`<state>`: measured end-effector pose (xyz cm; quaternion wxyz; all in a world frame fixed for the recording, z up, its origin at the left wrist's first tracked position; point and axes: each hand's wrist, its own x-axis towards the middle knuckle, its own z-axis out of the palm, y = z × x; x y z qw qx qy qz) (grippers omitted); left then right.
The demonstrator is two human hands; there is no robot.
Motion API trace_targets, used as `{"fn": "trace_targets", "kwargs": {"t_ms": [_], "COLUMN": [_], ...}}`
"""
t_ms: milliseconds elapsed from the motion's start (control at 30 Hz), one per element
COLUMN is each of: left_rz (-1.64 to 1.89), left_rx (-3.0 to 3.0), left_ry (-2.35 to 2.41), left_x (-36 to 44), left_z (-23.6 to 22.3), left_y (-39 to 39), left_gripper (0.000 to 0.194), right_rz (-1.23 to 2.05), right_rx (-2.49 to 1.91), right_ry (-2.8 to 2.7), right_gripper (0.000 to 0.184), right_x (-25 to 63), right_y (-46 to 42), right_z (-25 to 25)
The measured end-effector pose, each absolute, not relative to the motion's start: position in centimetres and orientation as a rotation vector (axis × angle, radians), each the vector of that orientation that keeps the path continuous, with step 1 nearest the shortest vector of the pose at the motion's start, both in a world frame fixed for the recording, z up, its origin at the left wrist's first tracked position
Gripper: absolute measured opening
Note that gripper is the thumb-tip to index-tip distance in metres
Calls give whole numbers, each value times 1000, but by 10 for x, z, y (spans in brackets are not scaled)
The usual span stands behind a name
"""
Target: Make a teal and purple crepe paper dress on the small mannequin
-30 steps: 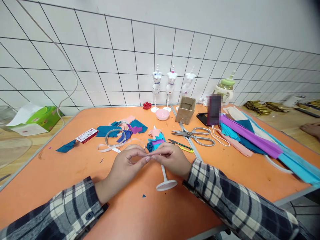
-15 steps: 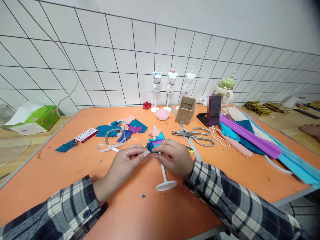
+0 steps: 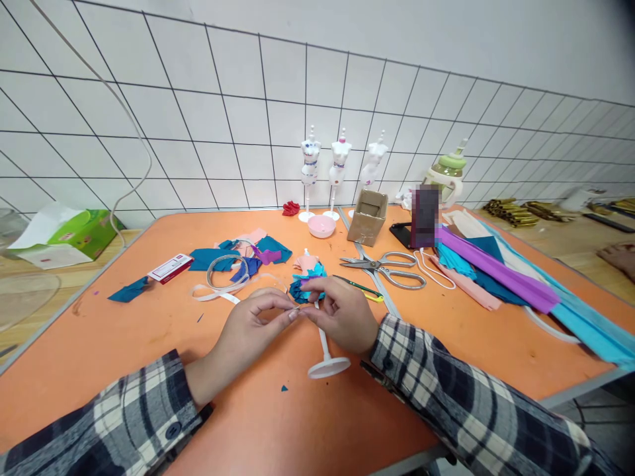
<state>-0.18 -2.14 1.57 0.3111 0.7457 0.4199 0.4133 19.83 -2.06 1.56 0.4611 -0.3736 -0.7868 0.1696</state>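
In front of me a small white dress form wears a ruffled skirt (image 3: 297, 289) in pink, turquoise, purple and dark blue. Its white stand (image 3: 329, 367) tilts over the table, the upper stem partly behind my right fingers. My left hand (image 3: 260, 324) is closed, thumb and forefinger pinching a tiny pale thing too small to name. Against those fingertips press the thumb and a finger of my right hand (image 3: 344, 314), its other fingers curled by the skirt. A roll of pale tape or ribbon (image 3: 211, 274) lies beyond my left hand, among blue, pink and purple scraps (image 3: 268, 250).
Scissors (image 3: 380, 264) and a yellow-green cutter (image 3: 372, 296) lie right of the skirt. Behind stand several dress forms (image 3: 340, 158), a pink bowl (image 3: 322, 227), a cardboard box (image 3: 367, 218) and a bottle (image 3: 446, 177). Folded fabric strips (image 3: 501, 271) cover the right side. Another person's hand (image 3: 618, 254) shows far right.
My right hand has shifted slightly left and down, its thumb meeting my left fingertips below the skirt. More of the cutter shows.
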Motion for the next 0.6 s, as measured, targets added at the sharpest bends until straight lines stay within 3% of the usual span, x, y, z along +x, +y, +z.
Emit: {"fn": "trace_targets", "kwargs": {"t_ms": [100,233,467,600], "left_rz": [1098,1104,1049,1163], "left_rx": [2021,2078,2168,2200], "left_ry": [1118,1105,1138,1291], "left_x": [-2,-2,-4,-10], "left_z": [16,18,13,9], "left_y": [-22,-23,-25,-12], "left_gripper": [14,11,15,60], "right_rz": [502,414,691,804], "right_rx": [-925,-803,-900,-989], "right_ry": [-1911,-2000,-1951,-1718], "right_gripper": [39,13,7,17], "right_x": [199,199,199,207], "right_y": [-20,-18,-15,1], "right_z": [16,15,16,13]}}
